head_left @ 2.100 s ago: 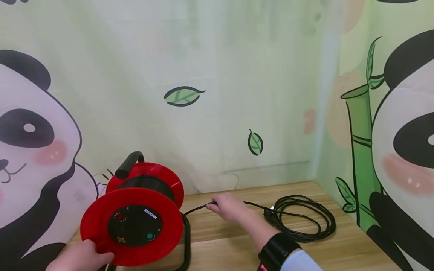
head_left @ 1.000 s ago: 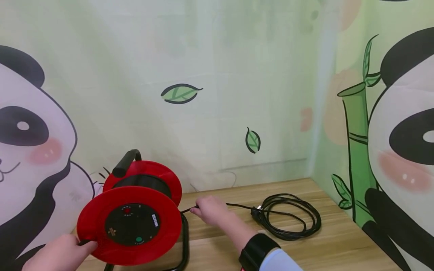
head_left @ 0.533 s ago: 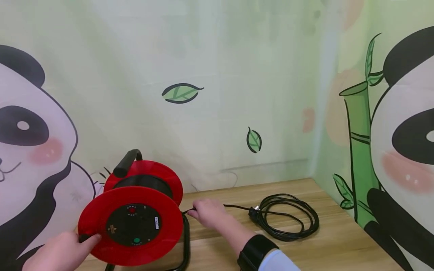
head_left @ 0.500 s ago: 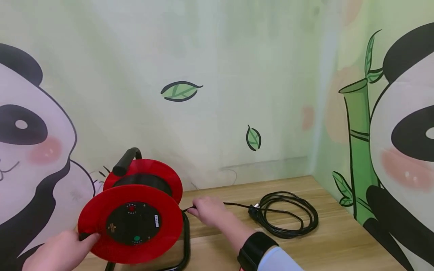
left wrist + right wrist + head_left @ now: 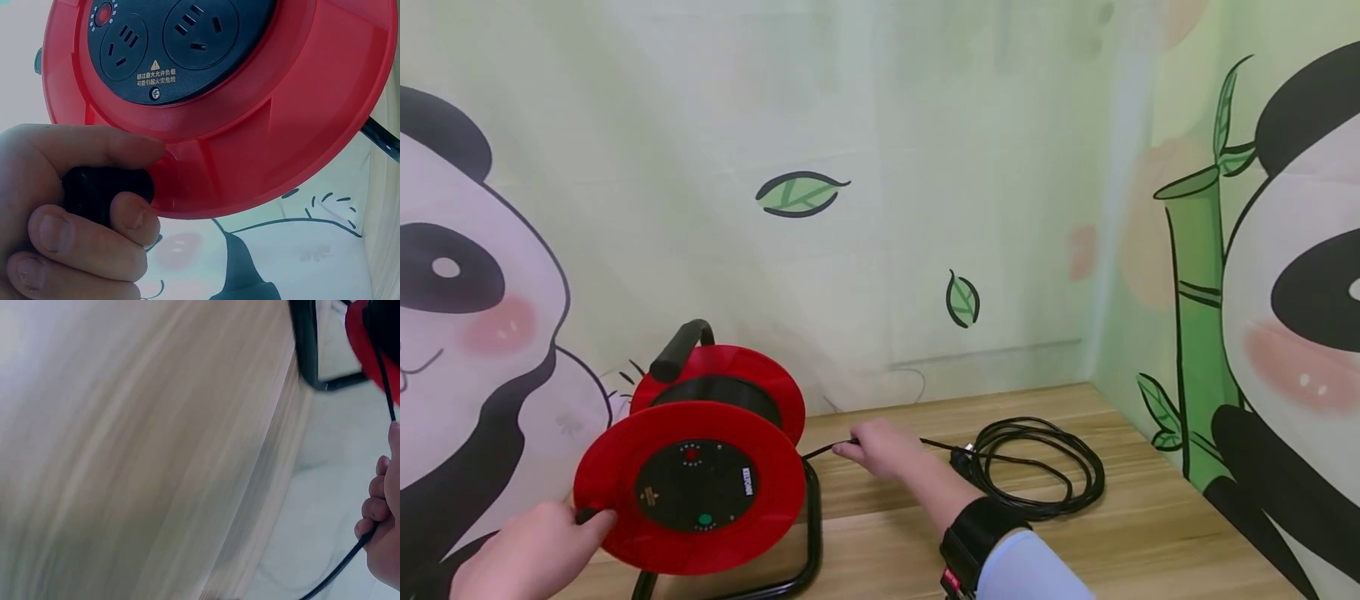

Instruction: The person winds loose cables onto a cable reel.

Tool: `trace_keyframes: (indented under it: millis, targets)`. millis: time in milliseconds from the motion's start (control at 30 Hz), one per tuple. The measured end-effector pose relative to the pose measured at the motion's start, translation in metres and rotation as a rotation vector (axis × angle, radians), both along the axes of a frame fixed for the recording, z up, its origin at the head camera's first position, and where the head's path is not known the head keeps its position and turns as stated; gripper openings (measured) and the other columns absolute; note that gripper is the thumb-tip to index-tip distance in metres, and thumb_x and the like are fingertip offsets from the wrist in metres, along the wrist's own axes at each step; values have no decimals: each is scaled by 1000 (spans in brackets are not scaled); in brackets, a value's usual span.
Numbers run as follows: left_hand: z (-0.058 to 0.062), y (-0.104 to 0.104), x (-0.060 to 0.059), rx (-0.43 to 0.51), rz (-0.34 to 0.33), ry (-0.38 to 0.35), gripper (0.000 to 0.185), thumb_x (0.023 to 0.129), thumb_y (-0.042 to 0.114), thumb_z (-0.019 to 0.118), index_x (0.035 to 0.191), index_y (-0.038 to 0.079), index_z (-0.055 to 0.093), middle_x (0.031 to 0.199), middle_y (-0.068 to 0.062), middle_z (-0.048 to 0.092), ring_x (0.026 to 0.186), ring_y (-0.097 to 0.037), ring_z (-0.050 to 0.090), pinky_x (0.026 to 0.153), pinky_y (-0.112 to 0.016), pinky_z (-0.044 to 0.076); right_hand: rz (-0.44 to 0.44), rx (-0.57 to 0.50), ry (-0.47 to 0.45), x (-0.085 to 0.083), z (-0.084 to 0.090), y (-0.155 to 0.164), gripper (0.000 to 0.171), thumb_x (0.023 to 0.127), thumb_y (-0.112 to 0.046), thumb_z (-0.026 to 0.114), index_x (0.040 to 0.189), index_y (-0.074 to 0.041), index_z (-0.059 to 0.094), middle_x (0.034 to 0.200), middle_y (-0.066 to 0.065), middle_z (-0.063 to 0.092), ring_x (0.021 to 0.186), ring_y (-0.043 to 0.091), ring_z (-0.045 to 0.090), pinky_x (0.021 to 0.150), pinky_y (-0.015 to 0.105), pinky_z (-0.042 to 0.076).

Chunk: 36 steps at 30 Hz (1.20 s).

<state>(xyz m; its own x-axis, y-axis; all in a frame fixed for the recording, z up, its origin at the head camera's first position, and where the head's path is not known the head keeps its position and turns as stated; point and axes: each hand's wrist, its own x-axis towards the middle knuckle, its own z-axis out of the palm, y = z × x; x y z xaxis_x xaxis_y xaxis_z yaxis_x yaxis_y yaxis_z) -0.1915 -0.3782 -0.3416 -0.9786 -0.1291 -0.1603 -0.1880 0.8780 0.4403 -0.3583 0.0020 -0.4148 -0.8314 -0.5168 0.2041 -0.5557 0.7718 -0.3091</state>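
A red cable reel [image 5: 696,462] with a black socket panel [image 5: 169,44] stands on a black tube frame [image 5: 808,542] at the left of the wooden table [image 5: 1075,550]. My left hand [image 5: 531,550] grips the reel's black crank knob [image 5: 103,190] at the disc's lower left edge. My right hand [image 5: 880,448] pinches the black cable [image 5: 823,451] just right of the reel; the cable [image 5: 340,565] runs through its curled fingers [image 5: 375,509]. Beyond that hand the cable lies in a loose coil [image 5: 1041,467], with its plug [image 5: 964,457] at the coil's left.
A curtain printed with pandas, leaves and bamboo [image 5: 1198,333] closes in the table at the back and right. The reel's black carry handle [image 5: 681,350] sticks up behind the discs. A black wrist strap [image 5: 977,533] sits on my right forearm.
The reel's face has turned under my left hand. My right hand slid left along the cable toward the reel, then back a little right. The coil has shrunk and drawn leftward.
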Motion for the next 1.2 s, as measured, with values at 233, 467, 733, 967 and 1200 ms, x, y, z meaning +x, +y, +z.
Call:
trace_keyframes:
  millis: [233, 467, 733, 967, 1200]
  targets:
    - [1, 4, -1, -2, -1, -9, 46, 97, 32, 58, 112, -11, 64, 71, -5, 65, 56, -21, 46, 57, -33, 41, 10, -86, -33, -18, 1, 43, 43, 103, -46, 57, 74, -15, 51, 64, -5, 44, 56, 11, 42, 54, 28, 36]
    - [-3, 3, -1, 20, 4, -5, 47, 97, 32, 57, 113, -12, 63, 69, -4, 64, 54, -20, 46, 56, -31, 41, -78, -73, -51, -30, 1, 91, 43, 100, -51, 59, 77, -14, 57, 67, -3, 49, 61, 14, 47, 60, 32, 40]
    - [0, 1, 0, 8, 3, -8, 44, 97, 31, 57, 111, -10, 66, 67, -4, 63, 55, -20, 46, 57, -31, 41, -196, -5, 1, -31, 11, 151, 39, 99, -53, 58, 85, -17, 62, 76, -4, 58, 69, 16, 54, 66, 38, 46]
    - [-3, -3, 0, 49, 13, -13, 44, 98, 29, 58, 111, -12, 65, 73, -6, 67, 55, -20, 46, 57, -31, 41, -181, 1, 47, -32, 9, 155, 39, 99, -54, 58, 89, -17, 66, 80, -6, 61, 72, 14, 57, 69, 39, 48]
    - [-2, 1, -1, 8, 1, 5, 44, 97, 32, 58, 110, -9, 67, 65, -5, 61, 53, -19, 44, 56, -31, 40, -198, 8, 44, -31, 9, 155, 39, 100, -51, 59, 81, -17, 60, 74, -4, 57, 67, 16, 53, 64, 37, 44]
